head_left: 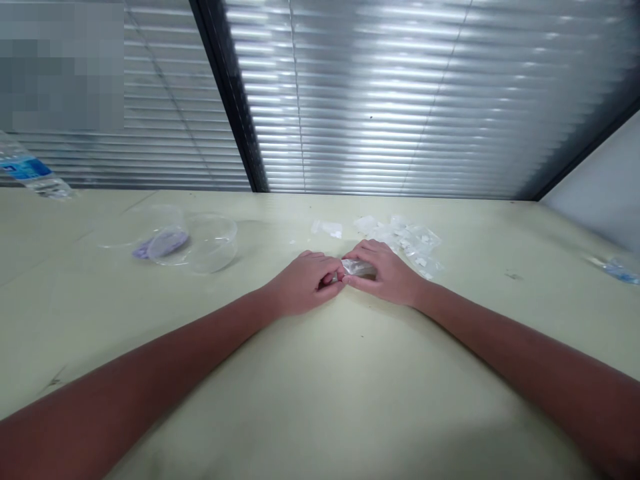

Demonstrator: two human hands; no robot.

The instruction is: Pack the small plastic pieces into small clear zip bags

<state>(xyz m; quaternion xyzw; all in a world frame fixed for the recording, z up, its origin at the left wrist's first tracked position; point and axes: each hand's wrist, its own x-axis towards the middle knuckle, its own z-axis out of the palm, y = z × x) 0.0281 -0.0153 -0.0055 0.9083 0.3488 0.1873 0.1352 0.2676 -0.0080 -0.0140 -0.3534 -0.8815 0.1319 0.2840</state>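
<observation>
A: Where is the clear packet (357, 268)?
B: At the worktop (320, 387), its end pinched by the curled left hand (306, 285), the half-closed right hand (395, 277) gripping around it.
A: Risks?
B: A hard tug could spill any contents; a slip could mix it with the loose packets (413, 241) just beyond.

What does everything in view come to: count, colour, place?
Held packet: one, clear, centre
Packet pile: one, clear, back centre-right
Loose scrap: one, whitish, back centre
Round containers: apparently two, clear, left
Item: one, purple, by containers
Bottle: one, clear, blue-labelled, far left
Blurred item: one, blue-white, far right
Table: one, pale yellow-green, below
Blinds: two sections, grey, behind
Frame: one, black, around blinds
Wall: one, grey, right
Left hand, forearm: one each, bare, left
Right hand, forearm: one each, bare, right
</observation>
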